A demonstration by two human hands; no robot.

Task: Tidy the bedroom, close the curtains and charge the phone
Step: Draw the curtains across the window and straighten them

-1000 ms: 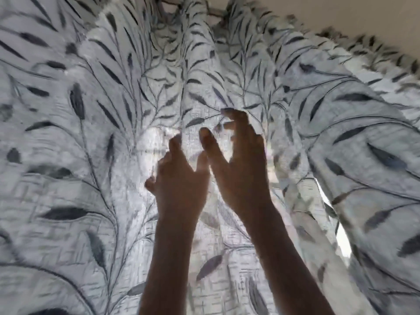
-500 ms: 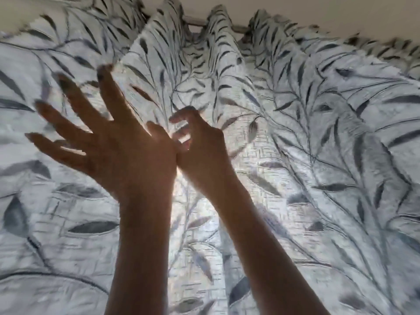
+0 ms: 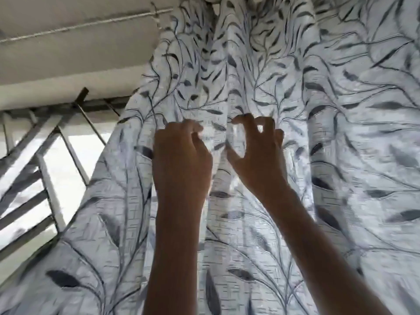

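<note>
A white curtain (image 3: 329, 137) with a grey leaf pattern hangs in folds from the rod at the top and fills most of the view. Both my arms reach up to it. My left hand (image 3: 181, 155) has its fingers curled into a fold of the fabric near the curtain's left part. My right hand (image 3: 256, 153) is just to its right, fingers hooked against the cloth and thumb spread below. I cannot tell whether the right hand holds any fabric. No phone is in view.
To the left of the curtain's edge, the window (image 3: 75, 151) is uncovered, with a metal grille (image 3: 47, 178) of slanted bars across it. Above is a pale wall or ceiling with a thin cord (image 3: 86, 25) running along it.
My left hand was spread open and has closed onto the curtain. Both hands now sit side by side, and the view has shifted so the uncovered window shows at the left.
</note>
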